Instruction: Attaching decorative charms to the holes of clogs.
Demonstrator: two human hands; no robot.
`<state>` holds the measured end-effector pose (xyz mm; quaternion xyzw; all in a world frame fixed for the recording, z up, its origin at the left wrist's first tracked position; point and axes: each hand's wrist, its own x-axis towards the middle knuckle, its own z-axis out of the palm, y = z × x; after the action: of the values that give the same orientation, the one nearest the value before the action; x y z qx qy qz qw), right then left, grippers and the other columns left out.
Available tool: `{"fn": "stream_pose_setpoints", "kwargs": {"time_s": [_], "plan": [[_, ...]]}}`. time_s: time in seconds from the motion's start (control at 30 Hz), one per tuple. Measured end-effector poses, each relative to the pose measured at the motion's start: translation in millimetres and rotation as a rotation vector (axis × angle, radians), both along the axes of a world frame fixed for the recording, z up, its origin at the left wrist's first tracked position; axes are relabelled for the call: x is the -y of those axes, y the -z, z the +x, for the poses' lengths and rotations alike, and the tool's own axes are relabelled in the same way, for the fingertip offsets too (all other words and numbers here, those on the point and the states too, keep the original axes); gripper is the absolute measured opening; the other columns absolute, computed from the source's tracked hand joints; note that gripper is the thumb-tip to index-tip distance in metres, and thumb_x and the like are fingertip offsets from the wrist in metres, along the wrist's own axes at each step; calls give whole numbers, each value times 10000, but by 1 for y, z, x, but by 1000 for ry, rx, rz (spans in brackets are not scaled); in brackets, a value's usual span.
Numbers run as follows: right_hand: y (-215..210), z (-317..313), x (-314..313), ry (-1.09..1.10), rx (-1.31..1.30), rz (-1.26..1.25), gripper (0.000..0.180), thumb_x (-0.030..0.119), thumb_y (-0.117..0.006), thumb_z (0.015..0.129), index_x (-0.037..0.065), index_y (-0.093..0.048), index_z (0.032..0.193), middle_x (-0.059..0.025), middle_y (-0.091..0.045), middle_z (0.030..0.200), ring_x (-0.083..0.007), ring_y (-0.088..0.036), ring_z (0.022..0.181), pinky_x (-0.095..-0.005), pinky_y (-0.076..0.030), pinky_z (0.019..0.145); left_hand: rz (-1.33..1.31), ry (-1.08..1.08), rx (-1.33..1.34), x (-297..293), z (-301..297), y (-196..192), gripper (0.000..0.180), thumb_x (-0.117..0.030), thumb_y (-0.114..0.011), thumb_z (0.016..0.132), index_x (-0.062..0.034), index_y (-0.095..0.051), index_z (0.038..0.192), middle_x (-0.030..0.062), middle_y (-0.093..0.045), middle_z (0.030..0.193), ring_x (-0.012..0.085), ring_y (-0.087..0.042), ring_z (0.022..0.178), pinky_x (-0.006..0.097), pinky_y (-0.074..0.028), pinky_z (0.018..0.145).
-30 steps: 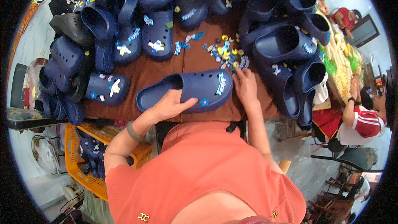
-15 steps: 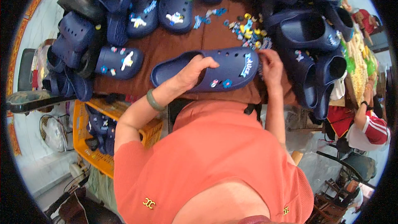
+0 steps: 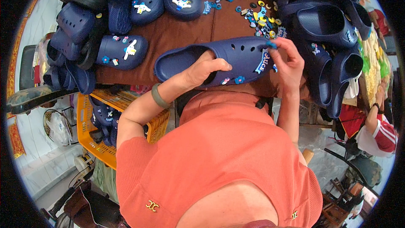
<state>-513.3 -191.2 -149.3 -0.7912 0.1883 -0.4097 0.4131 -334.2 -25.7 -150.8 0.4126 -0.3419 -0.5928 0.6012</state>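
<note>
Head view: I see navy clog (image 3: 247,59) at near edge of brown cloth (image 3: 177,33). Foam, I'd judge: light, springy. Best grip, opening's rim; left hand (image 3: 201,71) clamped there, thumb outside. Right hand (image 3: 291,58) pinches blue charm (image 3: 271,44) at toe.

Upper-body dress, as I view it from my remote post: a coral knit top (image 3: 219,147) with a rounded neckline; its short left sleeve (image 3: 131,154) is finely ribbed. Near the left shoulder, a gold-coloured ornament (image 3: 152,206) of linked curves; the right ornament (image 3: 294,215), small and foreshortened to me, appears to match. Above the left hand (image 3: 201,71), a smooth grey-green bangle (image 3: 159,96) encircles the wrist.
</note>
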Motion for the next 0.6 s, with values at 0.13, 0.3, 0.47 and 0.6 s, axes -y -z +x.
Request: {"fn": "stream_pose_setpoints", "kwargs": {"time_s": [0.13,0.3,0.47,0.6], "plan": [[-8,12,-18,64,-169,-432,239,-14,-692,688,58,-661,914,-75,-612,911,-268,-574,884,-373,-440,820,32,-6,-16,3,2,5,517,-158,-556,743,30,-499,1222,106,-600,1130,197,-581,1016,332,-448,916],[-2,21,-27,149,-249,-728,332,-10,-646,683,74,-632,1004,-65,-590,935,-249,-557,883,-390,-410,848,45,-12,53,7,6,9,429,-136,-544,757,30,-543,1152,92,-626,1055,169,-602,940,312,-472,863],[-5,19,-41,162,-604,-901,440,25,-579,683,14,-573,1123,-85,-552,1072,-247,-503,1018,-431,-352,932,94,-27,131,13,12,11,316,-139,-542,763,13,-597,1034,58,-639,943,136,-596,839,270,-472,790],[-10,26,-36,101,-735,-937,463,29,-574,683,-8,-554,1144,-92,-539,1068,-249,-484,1036,-432,-337,937,89,-53,185,20,16,19,229,-138,-534,767,-11,-627,933,25,-632,872,103,-574,777,246,-459,729]]}}
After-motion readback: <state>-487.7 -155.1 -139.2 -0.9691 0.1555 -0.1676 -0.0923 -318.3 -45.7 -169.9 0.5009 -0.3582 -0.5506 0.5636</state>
